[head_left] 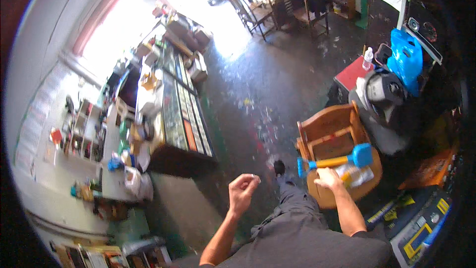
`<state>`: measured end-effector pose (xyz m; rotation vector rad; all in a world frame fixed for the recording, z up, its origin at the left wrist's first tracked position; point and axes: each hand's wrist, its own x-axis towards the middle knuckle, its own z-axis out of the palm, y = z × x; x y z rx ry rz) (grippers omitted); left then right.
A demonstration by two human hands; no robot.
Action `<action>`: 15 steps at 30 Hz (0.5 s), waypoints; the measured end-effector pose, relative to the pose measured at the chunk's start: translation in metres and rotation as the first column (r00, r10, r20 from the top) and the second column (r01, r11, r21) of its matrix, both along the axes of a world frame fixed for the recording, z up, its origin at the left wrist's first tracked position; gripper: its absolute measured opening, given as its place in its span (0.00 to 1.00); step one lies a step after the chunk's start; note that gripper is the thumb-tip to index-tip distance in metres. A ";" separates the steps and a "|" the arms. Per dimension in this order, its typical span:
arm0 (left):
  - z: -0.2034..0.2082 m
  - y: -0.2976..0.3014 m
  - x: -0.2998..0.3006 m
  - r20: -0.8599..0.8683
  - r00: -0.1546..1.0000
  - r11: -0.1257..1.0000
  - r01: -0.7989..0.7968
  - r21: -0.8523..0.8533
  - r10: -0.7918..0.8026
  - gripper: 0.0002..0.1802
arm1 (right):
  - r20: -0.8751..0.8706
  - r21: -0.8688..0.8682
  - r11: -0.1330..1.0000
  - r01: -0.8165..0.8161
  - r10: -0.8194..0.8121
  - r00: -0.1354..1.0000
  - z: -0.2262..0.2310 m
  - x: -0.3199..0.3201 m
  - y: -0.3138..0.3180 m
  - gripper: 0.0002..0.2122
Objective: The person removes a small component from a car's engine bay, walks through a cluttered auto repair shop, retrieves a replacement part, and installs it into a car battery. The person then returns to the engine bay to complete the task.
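Note:
My left hand [241,193] is raised over the floor left of my legs. Its thumb and fingers are pinched together, with a small whitish bit at the tips, too small to name. My right hand [329,179] hangs over the seat of a wooden chair [325,197], its fingers curled together; what they hold, if anything, is hidden. Just beyond that hand, a yellow bar with blue ends [332,162] lies across the seat. Right beside the same hand is a white and yellow packet [358,175], also on the seat.
Left stands a long glass-topped display case [181,104] with boxes on it. Right of the chair are a dark bin-like container [391,129], a blue plastic bag [405,62] and a clear bottle [368,58] on a red surface. Dark chairs [253,17] stand by a far desk.

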<state>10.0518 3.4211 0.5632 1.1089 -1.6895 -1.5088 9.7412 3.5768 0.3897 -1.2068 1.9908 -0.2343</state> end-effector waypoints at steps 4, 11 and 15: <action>-0.019 -0.171 -0.087 0.141 0.990 0.989 -0.011 0.150 -0.010 0.08 | 0.174 -0.023 0.995 0.097 -0.092 0.980 -0.018 -0.065 -0.185 0.21; 0.015 -0.445 -0.249 0.232 0.953 0.981 0.191 0.035 -0.194 0.09 | 0.442 -0.288 0.881 0.376 -0.226 0.868 0.067 -0.230 -0.421 0.20; -0.032 -0.614 -0.386 0.328 0.909 0.962 0.272 0.001 -0.257 0.09 | 0.456 -0.483 0.663 0.572 -0.367 0.811 -0.011 -0.346 -0.522 0.16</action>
